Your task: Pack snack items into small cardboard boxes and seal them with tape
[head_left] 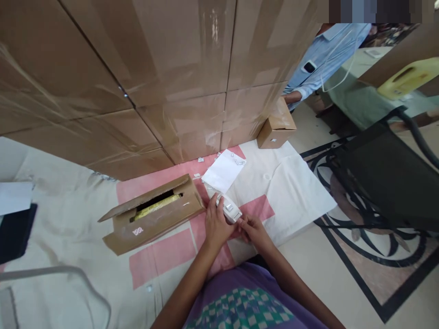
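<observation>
Both my hands hold a small white plastic part [229,208] over a pink and white cloth [295,183] on the floor. My left hand [216,224] is wrapped round its left side. My right hand [253,230] pinches its lower right end with the fingertips. Just left of my hands lies an open brown cardboard box [154,217] with a yellow packet [156,206] showing inside. A white sheet of paper [223,171] lies just beyond the part, with a few tiny white pieces around it.
A wall of taped cardboard cartons [154,77] rises behind the cloth. A small closed box [276,128] sits at its right end, near another person in a blue shirt [320,57]. A black chair [387,173] stands at right. A dark flat object [13,230] lies at far left.
</observation>
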`<state>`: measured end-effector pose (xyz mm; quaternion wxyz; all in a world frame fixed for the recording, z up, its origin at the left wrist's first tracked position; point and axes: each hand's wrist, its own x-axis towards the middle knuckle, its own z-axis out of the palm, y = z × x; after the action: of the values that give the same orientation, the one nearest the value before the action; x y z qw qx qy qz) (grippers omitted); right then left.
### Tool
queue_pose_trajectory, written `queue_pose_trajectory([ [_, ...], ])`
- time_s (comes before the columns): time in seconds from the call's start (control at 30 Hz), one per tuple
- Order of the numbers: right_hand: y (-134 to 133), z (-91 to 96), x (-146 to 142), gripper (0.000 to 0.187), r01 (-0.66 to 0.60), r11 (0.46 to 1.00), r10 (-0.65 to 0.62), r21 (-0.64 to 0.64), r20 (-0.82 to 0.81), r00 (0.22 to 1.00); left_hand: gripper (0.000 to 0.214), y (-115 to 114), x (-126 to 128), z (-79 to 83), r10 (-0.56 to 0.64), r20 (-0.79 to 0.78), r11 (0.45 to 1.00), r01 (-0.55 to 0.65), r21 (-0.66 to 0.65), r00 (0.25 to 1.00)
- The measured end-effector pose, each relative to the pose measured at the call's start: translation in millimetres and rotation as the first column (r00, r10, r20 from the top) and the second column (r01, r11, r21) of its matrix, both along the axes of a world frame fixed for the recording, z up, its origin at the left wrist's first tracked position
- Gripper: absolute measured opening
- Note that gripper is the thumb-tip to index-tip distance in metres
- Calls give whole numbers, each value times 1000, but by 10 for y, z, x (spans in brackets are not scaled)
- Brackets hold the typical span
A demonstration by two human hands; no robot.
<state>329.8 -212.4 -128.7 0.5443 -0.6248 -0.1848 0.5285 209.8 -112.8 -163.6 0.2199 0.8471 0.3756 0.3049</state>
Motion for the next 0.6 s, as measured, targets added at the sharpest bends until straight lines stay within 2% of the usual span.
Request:
queue_pose_trajectory([
  [0.23, 4, -75, 61, 58, -67, 996, 65, -59, -26, 998, 104, -10, 14, 8, 8, -6, 1000, -8, 13, 1000],
  [0.4, 12, -55, 86, 61, -131, 987, 129, -91, -31, 991, 99, -20, 30, -12, 26, 5, 998, -26, 53, 1000],
  [0.6, 44, -117, 98, 66, -128, 988, 133, -90, 60, 989, 95, -18, 65, -69, 25, 8, 996, -26, 86, 1000],
])
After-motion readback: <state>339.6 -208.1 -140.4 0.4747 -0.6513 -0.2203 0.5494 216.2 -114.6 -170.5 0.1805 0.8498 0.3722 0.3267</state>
